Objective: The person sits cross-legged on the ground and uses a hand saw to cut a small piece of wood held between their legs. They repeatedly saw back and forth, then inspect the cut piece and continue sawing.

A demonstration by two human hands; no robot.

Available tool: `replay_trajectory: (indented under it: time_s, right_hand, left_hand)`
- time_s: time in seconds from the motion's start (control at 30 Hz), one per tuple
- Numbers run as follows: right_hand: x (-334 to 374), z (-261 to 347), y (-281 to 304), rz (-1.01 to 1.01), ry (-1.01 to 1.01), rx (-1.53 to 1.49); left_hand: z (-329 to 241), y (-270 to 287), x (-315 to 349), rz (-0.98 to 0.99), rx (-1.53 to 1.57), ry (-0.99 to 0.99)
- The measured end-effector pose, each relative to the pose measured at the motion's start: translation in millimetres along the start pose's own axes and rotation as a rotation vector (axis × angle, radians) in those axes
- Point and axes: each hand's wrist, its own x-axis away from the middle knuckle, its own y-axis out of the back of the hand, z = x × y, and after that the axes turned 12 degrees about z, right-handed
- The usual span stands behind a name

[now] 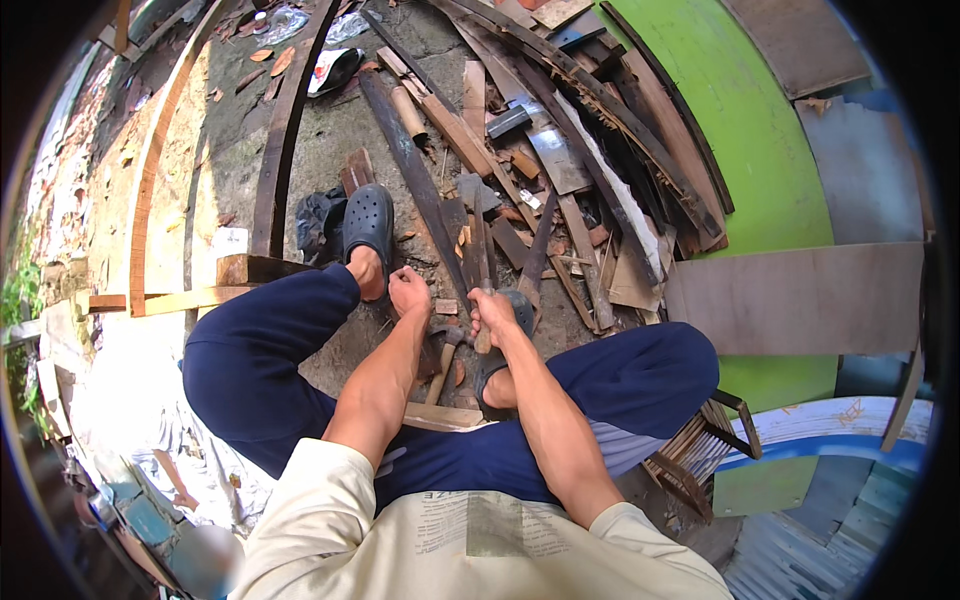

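You wear a cream shirt [400,565] with short sleeves [322,492], its front printed with rows of small grey lettering [437,521] and a grey-olive square [494,526]. Your trousers [255,385] are navy, with a pale greyish panel [622,447] on the right leg. On your feet are dark grey clogs [369,222] (the left one clearly shows its round holes).

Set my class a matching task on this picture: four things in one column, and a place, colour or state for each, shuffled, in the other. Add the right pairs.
Column one
1. Right hand
2. Trousers
3. Black bag
4. Shirt

Column two
A. Beside the left shoe
B. Cream
C. Closed around a wooden handle
D. Mostly dark blue

Right pairs: 1-C, 2-D, 3-A, 4-B
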Motion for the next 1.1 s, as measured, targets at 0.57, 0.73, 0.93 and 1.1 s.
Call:
replay_trajectory:
  time_s: [0.57,0.73,0.93,1.1]
  right_hand:
    - [37,39,-26,-0.139,0.704,0.023]
    - [-15,-12,-10,-0.268,0.397,0.228]
    - [-12,-6,-4,0.023,0.006,-0.023]
    - [-7,-4,-1,0.166,-0.046,-0.256]
  left_hand:
    - [10,-1,-2,-0.028,-0.041,0.026]
    - [5,-4,6,-0.035,-0.063,-0.015]
    - [8,-3,1,-0.049,-0.033,-0.027]
    - [12,3,-1,-0.043,-0.058,0.016]
